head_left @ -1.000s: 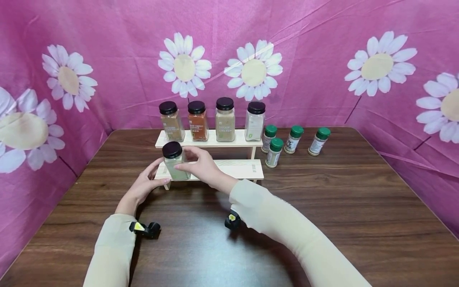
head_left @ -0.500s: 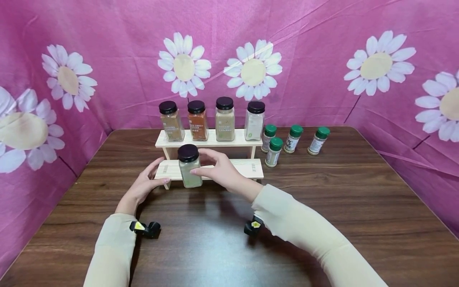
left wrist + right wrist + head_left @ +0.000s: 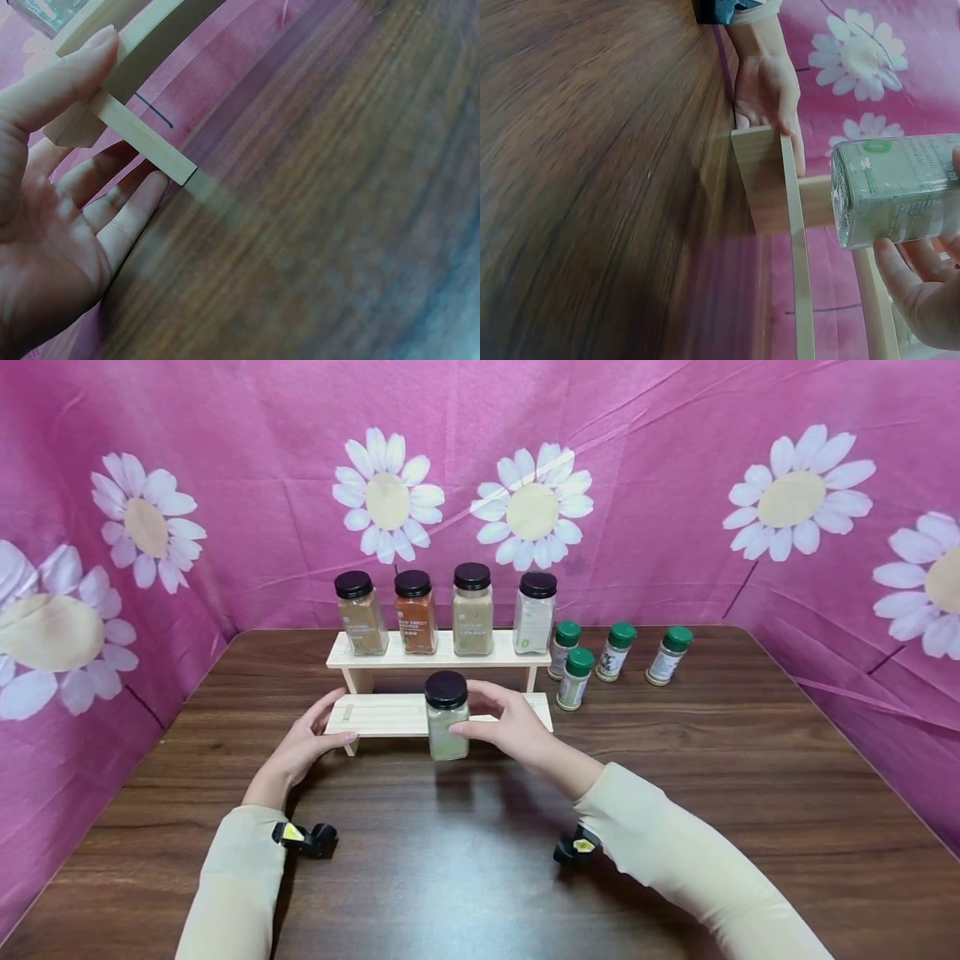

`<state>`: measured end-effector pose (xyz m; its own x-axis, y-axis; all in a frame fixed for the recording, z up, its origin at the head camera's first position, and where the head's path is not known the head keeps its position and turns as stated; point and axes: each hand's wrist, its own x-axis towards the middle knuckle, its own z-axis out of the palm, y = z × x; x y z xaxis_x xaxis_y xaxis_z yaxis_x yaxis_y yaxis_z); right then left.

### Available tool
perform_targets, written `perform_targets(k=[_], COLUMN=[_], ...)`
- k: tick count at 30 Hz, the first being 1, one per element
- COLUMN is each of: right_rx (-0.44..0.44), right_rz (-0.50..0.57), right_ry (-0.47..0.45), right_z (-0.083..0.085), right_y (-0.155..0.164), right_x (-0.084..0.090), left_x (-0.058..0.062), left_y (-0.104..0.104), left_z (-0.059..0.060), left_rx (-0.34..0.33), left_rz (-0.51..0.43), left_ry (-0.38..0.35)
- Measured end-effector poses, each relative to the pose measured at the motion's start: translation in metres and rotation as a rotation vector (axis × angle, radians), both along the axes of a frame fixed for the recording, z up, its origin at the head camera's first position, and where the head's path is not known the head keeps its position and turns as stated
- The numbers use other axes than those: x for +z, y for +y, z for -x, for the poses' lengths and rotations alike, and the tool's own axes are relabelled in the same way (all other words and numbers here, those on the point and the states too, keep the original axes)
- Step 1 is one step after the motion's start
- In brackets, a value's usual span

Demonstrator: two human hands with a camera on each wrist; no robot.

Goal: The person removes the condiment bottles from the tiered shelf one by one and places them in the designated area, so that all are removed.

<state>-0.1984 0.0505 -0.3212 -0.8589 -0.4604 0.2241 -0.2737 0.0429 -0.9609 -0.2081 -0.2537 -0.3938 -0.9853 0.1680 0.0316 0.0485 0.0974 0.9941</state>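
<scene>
My right hand (image 3: 517,727) holds a square glass spice jar (image 3: 446,735) with a black lid and pale green powder. The jar is upright in front of the lower shelf of a two-tier wooden rack (image 3: 382,714), its base above the table in the right wrist view. My left hand (image 3: 300,750) grips the rack's left end. In the left wrist view its thumb (image 3: 75,75) lies on the shelf's edge while the fingers reach behind the leg. On the upper shelf stand several black-lidded jars, among them a red sweet pepper jar (image 3: 416,622).
Several small green-capped shakers (image 3: 573,685) stand on the table right of the rack. A wooden table (image 3: 420,877) lies under everything, with pink flowered cloth (image 3: 637,527) behind it. Each wrist wears a black camera (image 3: 303,839).
My right hand has carried the pale green jar from the left part of the lower shelf rightward and slightly toward me. The left hand has stayed on the rack.
</scene>
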Motion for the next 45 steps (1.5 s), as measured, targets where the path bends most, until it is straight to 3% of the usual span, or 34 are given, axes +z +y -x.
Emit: perform_targets(k=[8,22,45], right_rx=[-0.030,-0.132,-0.107], right_rz=[-0.046,-0.055,-0.013], right_ry=[0.065,-0.006,0.016], right_z=[-0.001,-0.012,-0.007], right_y=[0.029,0.085,0.172], right_x=[0.000,-0.006,-0.027], left_x=[-0.001,0.000,-0.002], left_y=[0.000,0.001,-0.001], left_z=[0.000,0.000,0.001], left_rx=[0.002,0.001,-0.005], left_rz=[0.003,0.005,-0.011], left_ry=[0.001,-0.001,0.005])
